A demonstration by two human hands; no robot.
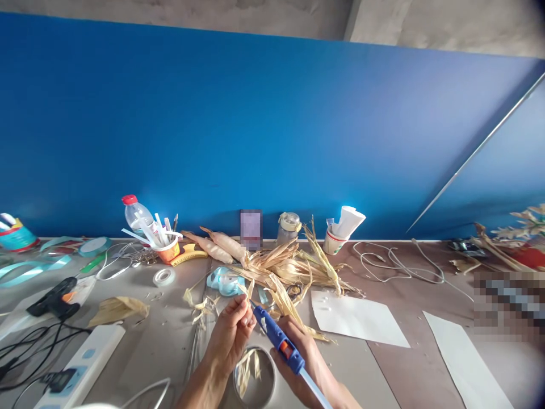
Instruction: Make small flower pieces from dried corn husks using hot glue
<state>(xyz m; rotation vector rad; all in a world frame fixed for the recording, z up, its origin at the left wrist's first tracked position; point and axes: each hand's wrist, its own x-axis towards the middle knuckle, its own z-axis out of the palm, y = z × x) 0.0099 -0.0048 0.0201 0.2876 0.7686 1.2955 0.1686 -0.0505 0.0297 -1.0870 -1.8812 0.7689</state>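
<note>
Head view, bottom centre: left hand (232, 336) pinches husk strip (246, 290). Right hand (307, 363) is wrapped around blue glue gun (279, 341), nozzle at the left fingertips. Metal tin (264, 392) sits below between the wrists. Husk pile (285, 268) crowds in behind, white sheet (355, 319) lies right, black glue gun (55, 298) far left.

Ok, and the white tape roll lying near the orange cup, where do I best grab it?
Take the white tape roll by its ring wall, one finger in the hole and the thumb outside, coming straight down from above. It lies flat on the table, hole up, with bare surface on its near side; the orange cup crowds the far side.
</note>
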